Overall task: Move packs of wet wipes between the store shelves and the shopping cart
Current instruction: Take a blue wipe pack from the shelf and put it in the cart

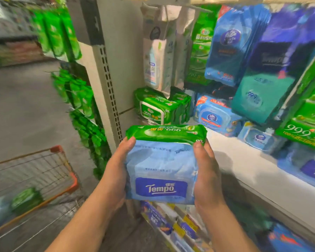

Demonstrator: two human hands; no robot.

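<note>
Both forearms are entering from the bottom of the frame, and the left hand and right hand are clamping two stacked packs between them at centre frame. Left fingers are wrapping under and around the left side of the stack, with the thumb lying on the upper edge; right fingers are curling around the right side, with the thumb pressing near the top corner. Nearer the camera, the light blue Tempo pack is facing up, its dark blue label reading upright. Touching its far edge, the green wipes pack is sitting with its print upside down. The stack is hovering just in front of the white shelf, which is running from centre to the right edge of the frame; whether it is touching the shelf edge cannot be told. On the shelf beyond, another green pack is lying at the back left corner, and blue packs are lying to its right. Hanging packs in green, blue and teal are filling the upper right, all blurred. At lower left, the wire shopping cart with orange trim is holding a green pack, heavily blurred.
</note>
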